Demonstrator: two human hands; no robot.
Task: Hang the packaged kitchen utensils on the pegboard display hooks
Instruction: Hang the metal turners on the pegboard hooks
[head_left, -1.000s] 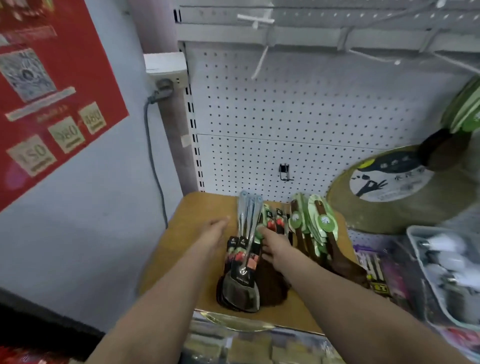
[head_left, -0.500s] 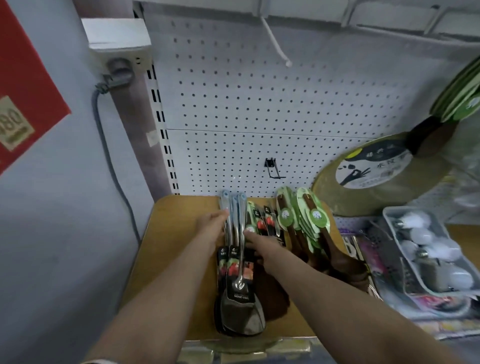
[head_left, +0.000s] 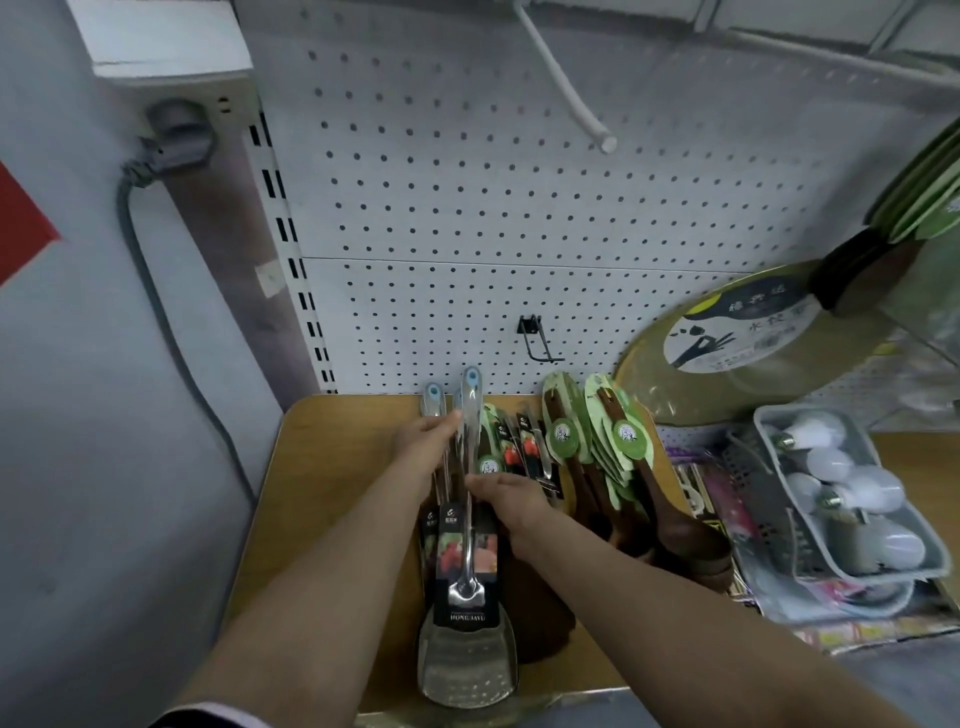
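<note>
We face a white pegboard (head_left: 519, 208) above a wooden shelf (head_left: 332, 493). A stack of packaged steel spatulas (head_left: 467, 587) lies along the shelf's middle, handles toward its back edge. Our left hand (head_left: 423, 449) pinches those handles; our right hand (head_left: 511, 493) curls on them. One black hook (head_left: 535, 340) sits above, bare.

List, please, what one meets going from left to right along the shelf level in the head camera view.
Grey cable → left hand on the steel spatulas → right hand → wooden spoons with green cards → tray of light bulbs.
</note>
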